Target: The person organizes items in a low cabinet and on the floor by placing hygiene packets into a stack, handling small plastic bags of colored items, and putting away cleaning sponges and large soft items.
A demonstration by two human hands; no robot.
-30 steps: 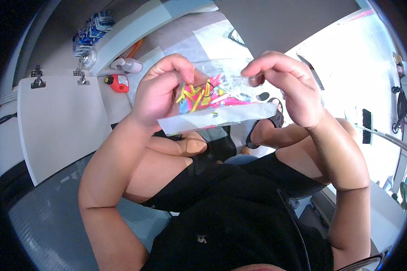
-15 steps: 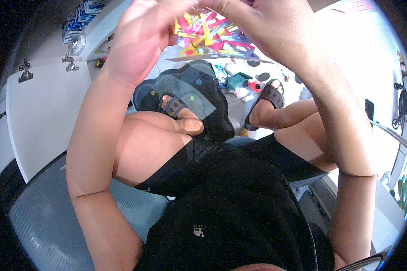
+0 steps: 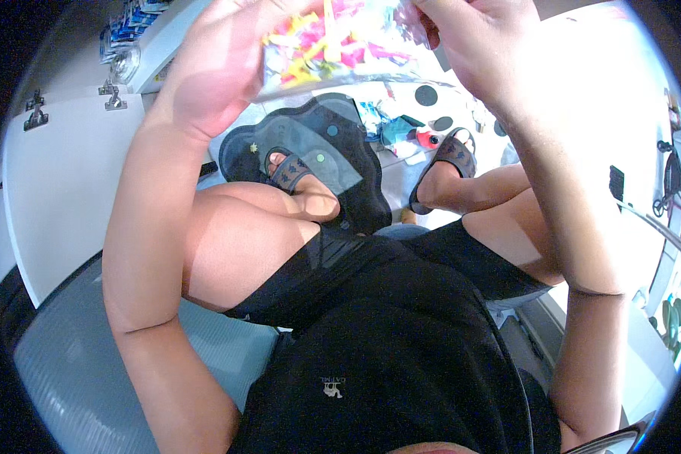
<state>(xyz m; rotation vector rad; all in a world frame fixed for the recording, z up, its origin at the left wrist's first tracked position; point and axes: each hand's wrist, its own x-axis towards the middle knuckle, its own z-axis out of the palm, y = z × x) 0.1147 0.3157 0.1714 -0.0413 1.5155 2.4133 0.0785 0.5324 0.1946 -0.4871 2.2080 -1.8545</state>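
A see-through plastic bag [image 3: 333, 57] full of small pink, yellow and white pieces is held up at the top edge of the picture. What the pieces are is hard to make out through the glare. My left hand [image 3: 231, 57] grips the bag's left side, its fingers partly cut off by the frame. At the upper right corner, my right hand [image 3: 480, 41] pinches crinkled plastic between thumb and fingers. The bag's lower edge hangs above the floor, tilted slightly up to the right.
Below lies a dark wavy-edged mat [image 3: 363, 174] under my left slipper [image 3: 289, 172]. Packets and a red round object [image 3: 428, 139] lie near my right slipper [image 3: 454, 155]. A white cabinet door [image 3: 76, 181] stands open at left, beside a blue-grey ribbed surface [image 3: 76, 356].
My hands have moved farther apart, the left one outward to the left. The bag has shifted left and its right part is spread wider, with my right hand at its upper corner.
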